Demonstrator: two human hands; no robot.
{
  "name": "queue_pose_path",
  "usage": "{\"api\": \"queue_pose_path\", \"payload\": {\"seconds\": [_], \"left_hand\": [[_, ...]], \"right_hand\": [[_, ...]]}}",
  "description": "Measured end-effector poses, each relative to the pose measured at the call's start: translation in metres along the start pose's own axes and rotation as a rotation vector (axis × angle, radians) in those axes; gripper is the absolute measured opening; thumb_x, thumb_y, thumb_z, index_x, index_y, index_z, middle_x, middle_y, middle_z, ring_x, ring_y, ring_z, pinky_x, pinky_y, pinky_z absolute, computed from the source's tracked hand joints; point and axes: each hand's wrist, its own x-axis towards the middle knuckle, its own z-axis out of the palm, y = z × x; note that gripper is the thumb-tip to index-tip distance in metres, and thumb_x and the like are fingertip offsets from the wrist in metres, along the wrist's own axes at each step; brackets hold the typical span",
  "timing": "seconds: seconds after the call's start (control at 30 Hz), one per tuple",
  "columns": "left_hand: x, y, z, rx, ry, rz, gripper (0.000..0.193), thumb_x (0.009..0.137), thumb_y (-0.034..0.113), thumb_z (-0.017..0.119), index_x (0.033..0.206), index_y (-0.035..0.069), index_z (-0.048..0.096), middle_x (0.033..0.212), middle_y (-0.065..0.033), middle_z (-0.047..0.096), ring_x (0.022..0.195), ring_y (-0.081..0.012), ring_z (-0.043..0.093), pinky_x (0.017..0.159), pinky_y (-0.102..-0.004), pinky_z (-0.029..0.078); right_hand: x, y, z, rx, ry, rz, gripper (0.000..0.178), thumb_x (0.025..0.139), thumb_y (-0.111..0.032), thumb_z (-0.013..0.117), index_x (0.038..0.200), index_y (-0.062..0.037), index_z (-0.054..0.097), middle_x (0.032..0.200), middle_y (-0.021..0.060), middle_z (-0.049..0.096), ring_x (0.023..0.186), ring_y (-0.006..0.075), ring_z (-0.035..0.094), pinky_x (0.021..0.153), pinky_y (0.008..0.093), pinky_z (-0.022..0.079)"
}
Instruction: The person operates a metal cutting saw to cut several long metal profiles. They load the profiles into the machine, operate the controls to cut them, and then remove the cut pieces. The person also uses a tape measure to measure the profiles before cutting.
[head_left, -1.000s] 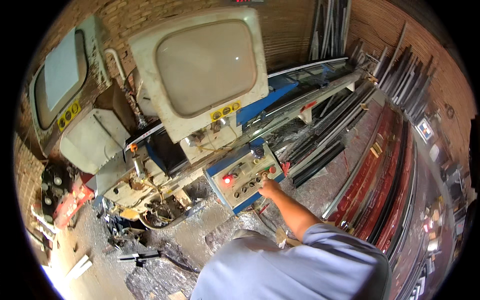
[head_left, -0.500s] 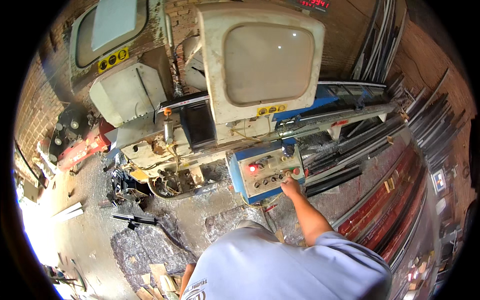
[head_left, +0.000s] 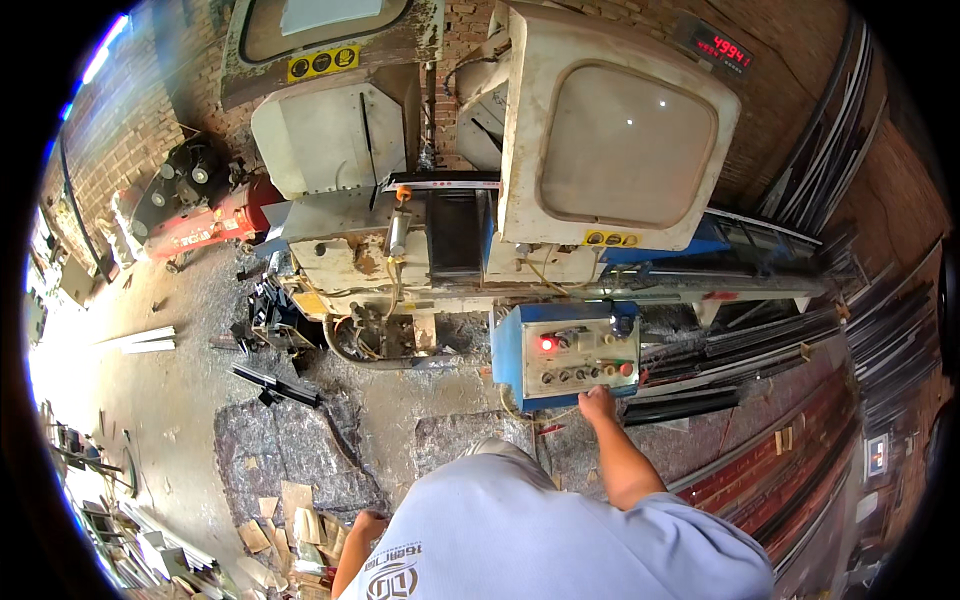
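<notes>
My right hand [head_left: 597,403] is at the lower edge of a control box [head_left: 560,340] with blue sides and a pale front panel, its fingers curled and no object visible in them. Just above it on the panel are a red push button [head_left: 626,369], a green button [head_left: 610,366] and a row of dark knobs [head_left: 564,376]. A red lamp [head_left: 547,344] glows at the panel's upper left. Down by my side hangs my left hand [head_left: 370,524], small in view, its fingers mostly hidden.
Behind the box stands a white saw-like machine with a windowed hood [head_left: 630,145] and a long rail bed [head_left: 740,297]. Dark metal profiles [head_left: 690,400] lie at the right. Black offcuts [head_left: 275,385] and cardboard scraps [head_left: 295,500] litter the floor at left.
My right hand has drawn back from the panel's knobs and buttons to its lower edge. The view has shifted, so the machine appears farther right. My left hand shows more now.
</notes>
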Motion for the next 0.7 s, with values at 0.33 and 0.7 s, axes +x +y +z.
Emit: {"api": "queue_pose_path", "payload": {"seconds": [0.33, 0.7], "left_hand": [[-0.007, 0.000, -0.013, -0.136, 0.041, 0.153, 0.032, 0.080, 0.035, 0.075, 0.089, 0.004, 0.075, 0.067, -0.0125, 0.067, 0.060, -0.0206, 0.063, 0.062, -0.0386, 0.051], [-0.016, -0.009, 0.009, -0.096, 0.011, -0.025, 0.036, 0.076, 0.035, 0.076, 0.094, 0.004, 0.076, 0.083, -0.0166, 0.073, 0.076, -0.0249, 0.070, 0.073, -0.0389, 0.054]], "right_hand": [[0.017, -0.033, -0.050, -0.104, 0.022, 0.142, 0.049, 0.089, -0.035, 0.051, 0.125, -0.0019, 0.050, 0.116, 0.0270, 0.064, 0.105, 0.0409, 0.064, 0.089, 0.0506, 0.050], [0.034, -0.029, -0.036, -0.167, 0.101, 0.038, 0.056, 0.082, -0.032, 0.064, 0.129, -0.0040, 0.052, 0.131, 0.0220, 0.056, 0.119, 0.0362, 0.057, 0.098, 0.0445, 0.048]]}}
